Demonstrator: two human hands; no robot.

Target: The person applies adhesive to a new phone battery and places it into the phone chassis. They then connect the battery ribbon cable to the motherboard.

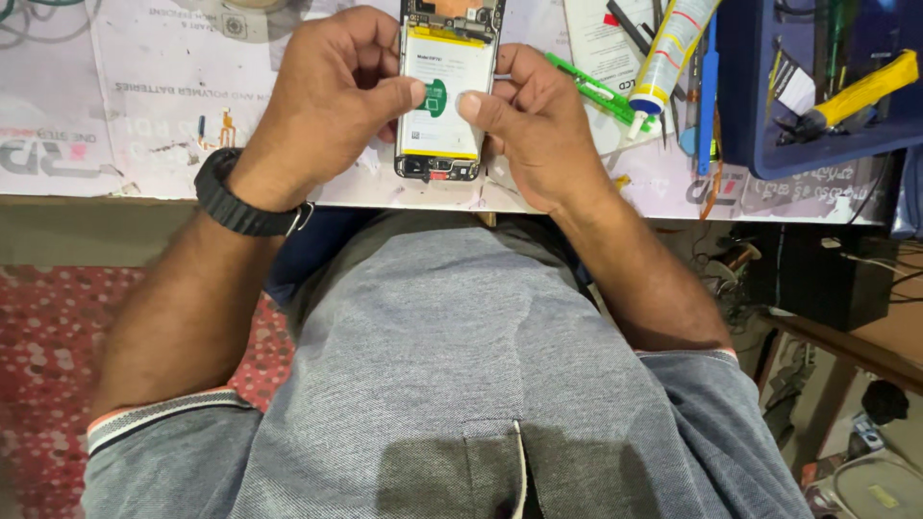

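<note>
My left hand point(332, 96) and right hand point(538, 120) pinch the opened phone point(444, 91) by its edges (light, stiff, fragile), thumbs on its battery point(437, 130).

Both hands closed in on the opened phone point(445, 91) from either side, the left hand point(332, 96) and right hand point(534, 120) filling the room beside it, so only the strip of table point(173, 115) left of the grip lay flat and passable. Right of the grip a green tool point(596, 91), a glue tube point(668, 48) and a blue pry stick point(709, 96) crowded close. Beyond them the blue tray point(817, 144) walled off that side.
</note>
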